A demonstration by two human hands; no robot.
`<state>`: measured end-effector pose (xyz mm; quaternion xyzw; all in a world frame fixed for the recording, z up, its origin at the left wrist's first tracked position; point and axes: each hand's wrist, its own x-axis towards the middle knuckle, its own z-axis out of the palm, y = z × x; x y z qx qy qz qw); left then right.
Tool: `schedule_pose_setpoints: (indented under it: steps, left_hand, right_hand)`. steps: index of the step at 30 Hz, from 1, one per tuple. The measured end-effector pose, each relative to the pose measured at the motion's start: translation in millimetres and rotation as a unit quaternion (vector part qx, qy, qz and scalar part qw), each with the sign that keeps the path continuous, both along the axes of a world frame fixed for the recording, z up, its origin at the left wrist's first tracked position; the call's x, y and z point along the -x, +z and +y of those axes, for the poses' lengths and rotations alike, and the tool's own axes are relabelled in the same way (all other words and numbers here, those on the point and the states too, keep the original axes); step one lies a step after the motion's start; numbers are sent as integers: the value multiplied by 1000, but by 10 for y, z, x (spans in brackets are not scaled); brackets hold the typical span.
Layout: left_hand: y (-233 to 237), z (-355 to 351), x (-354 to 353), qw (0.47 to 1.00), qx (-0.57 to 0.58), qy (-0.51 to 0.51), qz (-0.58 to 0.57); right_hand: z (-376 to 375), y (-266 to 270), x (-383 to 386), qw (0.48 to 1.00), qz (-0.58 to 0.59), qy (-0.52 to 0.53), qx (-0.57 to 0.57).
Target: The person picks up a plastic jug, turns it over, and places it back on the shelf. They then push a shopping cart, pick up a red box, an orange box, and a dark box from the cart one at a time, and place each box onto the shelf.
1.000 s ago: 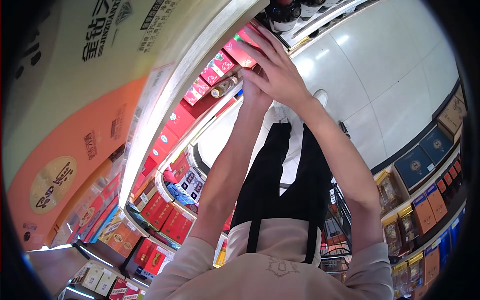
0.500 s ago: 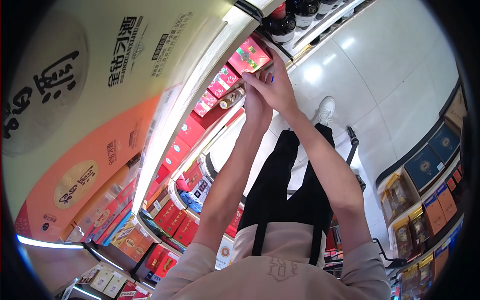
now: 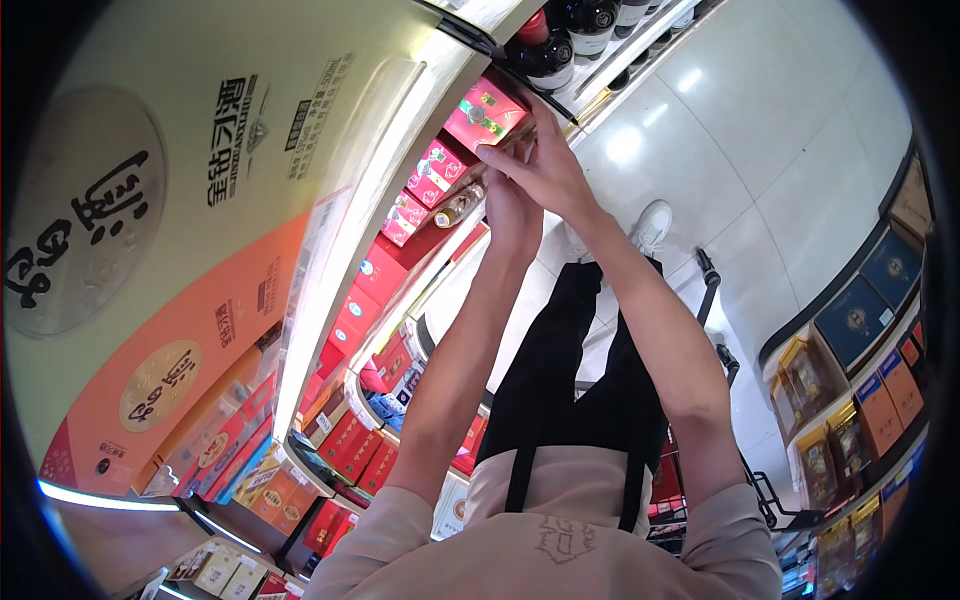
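Note:
A pink-red box (image 3: 485, 116) with a green and gold emblem stands at the end of a shelf row. My right hand (image 3: 552, 172) grips this box, with the thumb at its near corner and the fingers along its right side. Just below, my left hand (image 3: 512, 208) is raised close against the right one; its fingers are mostly hidden, so what they touch does not show. Beside the gripped box are two more pink patterned boxes (image 3: 436, 172). A small clear bottle with a gold cap (image 3: 458, 206) is next to them, left of my left hand.
Dark wine bottles (image 3: 541, 50) stand at the top. A large liquor sign (image 3: 200, 230) covers the left. Red boxes (image 3: 365, 275) line the lower shelf. On the right are a curved display shelf (image 3: 800, 340) and a black cart frame (image 3: 708, 275) over the tiled floor (image 3: 740, 130).
The view has shifted slightly, so the shelf, sign and boxes appear a little further left and lower. My right hand keeps its hold on the pink-red box.

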<state>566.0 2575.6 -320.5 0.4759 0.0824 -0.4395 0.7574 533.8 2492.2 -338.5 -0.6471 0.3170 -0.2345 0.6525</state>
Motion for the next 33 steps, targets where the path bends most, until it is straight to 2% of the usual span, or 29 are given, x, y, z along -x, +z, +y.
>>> schedule_pose_setpoints:
  steps: [4, 7, 11, 13, 16, 19, 21, 25, 26, 28, 30, 33]
  left_hand:
    - [21, 2, 20, 1000, -15, 18, 18]
    - [-20, 53, -6, 1000, -11, -19, -18]
    - [208, 153, 59, 996, -88, -11, 25]
    - [307, 272, 143, 989, -142, -21, 39]
    - [527, 546, 397, 980, -178, -70, 46]
    - [612, 908, 749, 962, -234, -142, 2]
    - [768, 1122, 1029, 951, -248, -180, -33]
    - [1387, 1251, 1456, 932, -234, -262, -91]
    - [1548, 1296, 1561, 928, -195, -296, -117]
    - [1972, 1266, 1771, 922, -148, -331, -136]
    - [2395, 1146, 1840, 892, -99, -381, -221]
    - [2777, 1004, 1889, 867, -55, -395, -300]
  right_hand:
    - [-34, 75, 42, 998, 59, 27, 7]
    - [-27, 32, 36, 998, 50, 25, 7]
    - [48, -38, 229, 998, 36, -4, -42]
    - [110, 113, 628, 998, 8, 1, -67]
    - [304, 310, 1304, 985, 78, -2, -155]
    - [672, 409, 2006, 960, 70, -29, -270]
    - [878, 568, 2374, 950, 76, -30, -302]
    - [1082, 949, 2855, 934, 60, -43, -350]
    - [1100, 1028, 2955, 935, 58, -51, -346]
    - [964, 1354, 3080, 949, 36, -52, -310]
    - [760, 1793, 3188, 963, 45, -62, -259]
    - [460, 2367, 3376, 972, -18, -97, -214]
